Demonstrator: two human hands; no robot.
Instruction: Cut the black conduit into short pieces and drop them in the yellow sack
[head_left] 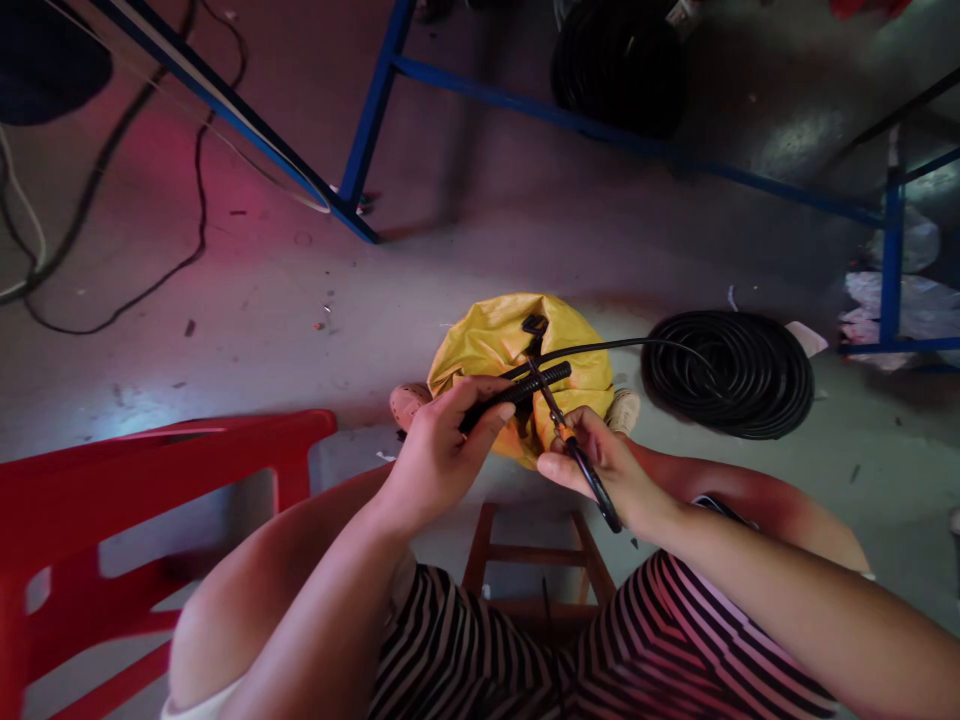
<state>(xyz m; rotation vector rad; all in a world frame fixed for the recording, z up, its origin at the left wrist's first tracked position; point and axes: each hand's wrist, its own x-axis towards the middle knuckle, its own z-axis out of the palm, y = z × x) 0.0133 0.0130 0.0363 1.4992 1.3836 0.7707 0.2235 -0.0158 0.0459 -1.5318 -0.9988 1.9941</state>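
My left hand (457, 430) is closed round a piece of black corrugated tubing (551, 377) and the black hose beside it. That hose (600, 346) runs right to a large coil (727, 375) on the floor. In my right hand (600, 465) is a pair of scissors (574, 445) with dark handles and an orange patch near the pivot. Their blades lie across the tubing; whether they touch it I cannot tell. Under both hands stands a yellow bag (487, 330), its top open, with black pieces showing inside.
A red plastic stool (150, 455) stands at my left. Blue metal frame legs (367, 130) cross the floor ahead, with another black coil (619, 65) behind. Loose cables (199, 190) trail at the upper left. Clear plastic bags (904, 305) lie at the right.
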